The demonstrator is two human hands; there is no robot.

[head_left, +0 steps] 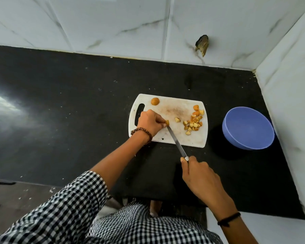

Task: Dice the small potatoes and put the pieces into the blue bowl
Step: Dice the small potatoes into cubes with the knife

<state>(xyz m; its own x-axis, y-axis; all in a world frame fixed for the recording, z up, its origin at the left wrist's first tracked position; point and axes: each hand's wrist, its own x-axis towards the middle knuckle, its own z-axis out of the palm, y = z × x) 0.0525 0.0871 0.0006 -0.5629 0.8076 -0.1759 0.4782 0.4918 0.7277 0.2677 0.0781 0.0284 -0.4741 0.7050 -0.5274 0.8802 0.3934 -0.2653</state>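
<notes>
A white cutting board (174, 104) lies on the black counter. My left hand (149, 121) pinches a small potato piece (167, 122) against the board. The handle of a knife (177, 142) is gripped by my right hand (199, 176), and the blade tip rests beside that piece. One whole small potato (155, 101) sits at the board's far edge. A heap of diced potato pieces (194, 123) covers the board's right side, with one loose piece (177, 119) nearer the middle. The blue bowl (248, 128) stands to the right of the board, holding nothing.
The black counter (69, 103) runs left from the board. White marble-look tiled walls (289, 95) close in behind and on the right, just past the bowl. A chipped hole (202, 44) marks the back wall. The counter's front edge lies near my body.
</notes>
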